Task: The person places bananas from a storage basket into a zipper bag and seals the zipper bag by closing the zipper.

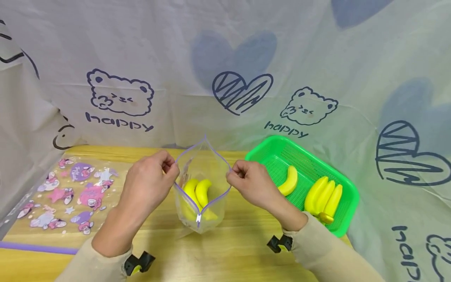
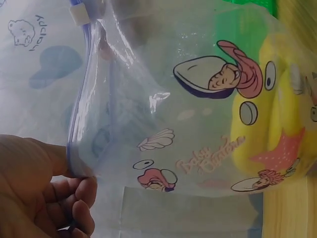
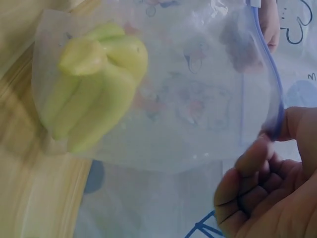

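Observation:
A clear zip bag [image 1: 218, 201] with a purple rim stands mouth-up and spread wide between both hands. Its left edge is pinched between thumb and finger of my left hand [image 1: 151, 180]; my right hand [image 1: 255, 182] pinches the opposite edge. A white slider [image 1: 199, 217] sits at the near corner of the mouth. Low inside the bag lies a bunch of yellow bananas [image 1: 202, 192], seen through printed cartoon figures in the left wrist view. The right wrist view shows the bananas [image 3: 99, 94] through the bag's milky side, stem end up.
At the right a green plastic basket [image 1: 271, 149] holds a single banana [image 1: 289, 181] and a bunch of bananas [image 1: 323, 196]. Flat on the wooden table [image 1: 225, 258] at the left lies another printed zip bag [image 1: 70, 196]. A patterned cloth [image 1: 176, 58] hangs behind the table.

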### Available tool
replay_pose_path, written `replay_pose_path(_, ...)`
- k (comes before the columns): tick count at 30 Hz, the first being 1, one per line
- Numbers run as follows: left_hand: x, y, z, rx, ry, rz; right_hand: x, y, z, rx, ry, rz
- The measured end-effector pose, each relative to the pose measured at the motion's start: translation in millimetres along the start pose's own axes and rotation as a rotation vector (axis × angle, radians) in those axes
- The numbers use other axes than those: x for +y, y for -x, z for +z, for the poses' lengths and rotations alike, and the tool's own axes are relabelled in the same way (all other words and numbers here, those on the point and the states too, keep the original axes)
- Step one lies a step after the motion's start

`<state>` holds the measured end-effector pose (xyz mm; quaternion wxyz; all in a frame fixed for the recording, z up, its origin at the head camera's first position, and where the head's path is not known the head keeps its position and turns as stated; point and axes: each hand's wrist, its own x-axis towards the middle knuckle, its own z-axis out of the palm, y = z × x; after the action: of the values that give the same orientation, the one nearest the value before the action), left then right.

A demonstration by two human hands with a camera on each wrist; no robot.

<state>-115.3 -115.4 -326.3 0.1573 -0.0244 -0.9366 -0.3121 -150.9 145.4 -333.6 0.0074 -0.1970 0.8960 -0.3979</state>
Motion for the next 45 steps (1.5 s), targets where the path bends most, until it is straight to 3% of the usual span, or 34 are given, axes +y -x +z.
replay_pose_path(9,5.6,-5.3,-1.3,0.026,-0.008,0.050,-11.2,1.1,-2.8,-0.025,-0.026,-0.030)
replay_pose_path(13,7.7,-9.6,-1.6,-0.007,0.000,0.043,-18.3,1.3,-0.7,-0.045,-0.036,-0.038)
replay_pose_path(18,4.4,-11.9,4.5,-0.031,-0.005,0.019,-13.5,-2.6,5.9,-0.116,-0.019,0.011)
replay_pose_path(25,4.2,-13.0,10.5,-0.044,0.030,0.012,-9.0,-7.7,7.9,-0.111,-0.068,0.042)
replay_pose_path(33,9.4,-10.4,12.3,-0.067,0.036,0.048,-16.7,-1.6,8.3,-0.114,-0.166,0.005)
replay_pose_path(45,8.5,-11.8,17.4,-0.084,0.030,0.063,-10.7,0.0,6.7,-0.167,-0.203,0.001)
